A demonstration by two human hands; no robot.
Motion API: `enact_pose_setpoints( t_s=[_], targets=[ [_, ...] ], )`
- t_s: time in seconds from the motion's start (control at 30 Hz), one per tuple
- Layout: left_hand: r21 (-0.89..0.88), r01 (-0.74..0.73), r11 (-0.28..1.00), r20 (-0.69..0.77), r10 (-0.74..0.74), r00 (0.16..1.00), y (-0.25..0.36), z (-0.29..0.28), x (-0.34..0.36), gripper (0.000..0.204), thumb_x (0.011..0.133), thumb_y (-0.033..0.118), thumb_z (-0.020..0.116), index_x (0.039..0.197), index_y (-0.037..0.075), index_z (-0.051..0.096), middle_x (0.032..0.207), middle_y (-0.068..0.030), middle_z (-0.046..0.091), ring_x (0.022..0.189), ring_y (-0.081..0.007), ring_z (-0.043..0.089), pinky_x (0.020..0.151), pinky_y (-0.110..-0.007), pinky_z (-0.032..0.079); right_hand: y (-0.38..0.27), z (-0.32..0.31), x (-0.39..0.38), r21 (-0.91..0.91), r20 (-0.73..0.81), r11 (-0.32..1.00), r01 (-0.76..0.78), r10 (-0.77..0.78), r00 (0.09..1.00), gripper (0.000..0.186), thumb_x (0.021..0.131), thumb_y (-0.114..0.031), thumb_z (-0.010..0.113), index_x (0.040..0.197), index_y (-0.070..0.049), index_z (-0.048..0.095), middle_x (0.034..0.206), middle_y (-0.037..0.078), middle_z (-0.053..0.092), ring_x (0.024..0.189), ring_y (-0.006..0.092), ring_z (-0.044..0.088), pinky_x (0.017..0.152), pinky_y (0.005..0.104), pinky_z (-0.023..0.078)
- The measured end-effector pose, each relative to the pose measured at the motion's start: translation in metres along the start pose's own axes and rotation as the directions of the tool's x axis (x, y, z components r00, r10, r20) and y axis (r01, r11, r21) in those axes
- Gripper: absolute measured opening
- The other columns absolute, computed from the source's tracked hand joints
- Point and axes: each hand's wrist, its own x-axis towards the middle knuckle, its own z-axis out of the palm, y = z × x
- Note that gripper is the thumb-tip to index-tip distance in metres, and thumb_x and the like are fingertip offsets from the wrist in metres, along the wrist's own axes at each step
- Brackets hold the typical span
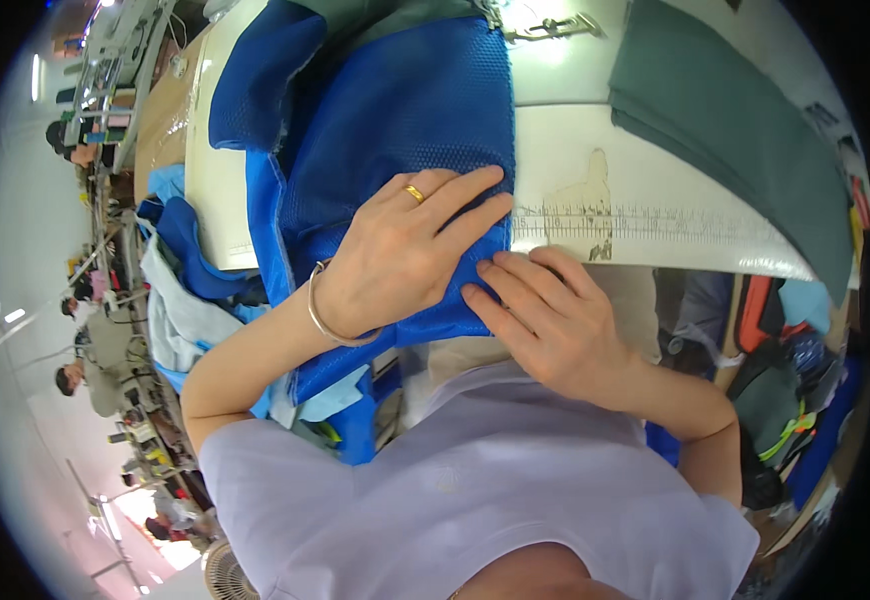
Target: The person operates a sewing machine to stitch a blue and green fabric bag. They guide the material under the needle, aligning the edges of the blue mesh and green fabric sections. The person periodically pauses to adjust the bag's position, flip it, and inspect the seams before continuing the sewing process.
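A piece of blue textured fabric (405,100) lies over the white table, its straight right edge running up toward a metal sewing-machine part (555,27) at the top. My left hand (405,245), with a gold ring and a silver bangle, rests flat on the fabric, fingers spread toward that edge. Close beside it, my right hand (550,315) lies at the fabric's lower right edge with its fingers stretched out over the cloth. What is beneath both palms is hidden. A printed ruler scale (675,222) runs across the table to the right of the fabric.
Folded dark green fabric (725,130) covers the table's right side. Light blue and grey cloth pieces (190,290) hang at the left. A dark bag (770,400) and other items sit at the lower right. Several people work in the background at left; a fan (230,572) stands lower left.
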Motion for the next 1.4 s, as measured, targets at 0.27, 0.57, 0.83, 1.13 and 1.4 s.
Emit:
enact_pose_setpoints(
  t_s=[0.27,0.57,0.83,1.13,1.4],
  targets=[
    [-0.012,0.025,1.000,-0.013,-0.025,1.000,0.003,0.001,0.004,0.048,0.068,0.010,0.069,0.115,0.000,0.069,0.125,-0.0135,0.066,0.079,-0.0238,0.059,0.070,-0.034,0.050,0.005,-0.023,0.012,0.006,0.201,0.999,0.038,-0.039,0.979,0.035,0.078,-0.012,0.066,0.110,0.002,0.070,0.111,0.018,0.067,0.104,0.0303,0.065,0.091,0.0416,0.052],
    [-0.055,0.003,0.998,-0.063,-0.006,0.998,-0.009,0.006,0.008,0.045,0.066,0.012,0.070,0.108,-0.002,0.070,0.119,-0.0159,0.066,0.079,-0.0249,0.059,0.069,-0.034,0.051,0.015,-0.028,0.024,-0.002,0.285,0.997,0.075,-0.071,0.956,0.034,0.080,-0.013,0.065,0.110,0.000,0.071,0.113,0.017,0.067,0.105,0.0293,0.065,0.090,0.0399,0.053],
    [-0.041,-0.032,0.999,-0.069,0.029,0.997,-0.037,0.009,0.032,0.041,0.066,0.011,0.070,0.105,0.001,0.070,0.116,-0.0141,0.066,0.082,-0.0263,0.063,0.070,-0.035,0.053,0.052,-0.028,0.047,0.053,0.331,0.993,0.107,-0.119,0.936,0.034,0.077,-0.014,0.068,0.108,-0.002,0.071,0.111,0.016,0.067,0.101,0.0263,0.065,0.085,0.0349,0.053],
    [0.026,-0.069,0.997,-0.137,0.071,0.988,-0.073,0.014,0.057,0.038,0.066,0.006,0.070,0.104,0.004,0.069,0.111,-0.0103,0.065,0.083,-0.0257,0.064,0.070,-0.036,0.054,0.086,-0.024,0.074,0.019,0.354,0.985,0.170,-0.166,0.921,0.035,0.074,-0.016,0.071,0.106,-0.003,0.070,0.110,0.013,0.066,0.097,0.0237,0.065,0.080,0.0332,0.053],
    [0.100,-0.079,0.992,-0.176,0.096,0.980,-0.100,0.020,0.074,0.041,0.066,0.003,0.069,0.107,0.006,0.069,0.113,-0.0088,0.066,0.089,-0.0265,0.066,0.076,-0.037,0.056,0.109,-0.012,0.077,-0.110,0.305,0.976,0.186,-0.145,0.941,0.038,0.072,-0.015,0.073,0.108,-0.004,0.070,0.116,0.012,0.065,0.107,0.0237,0.064,0.086,0.0352,0.053]
  ],
)
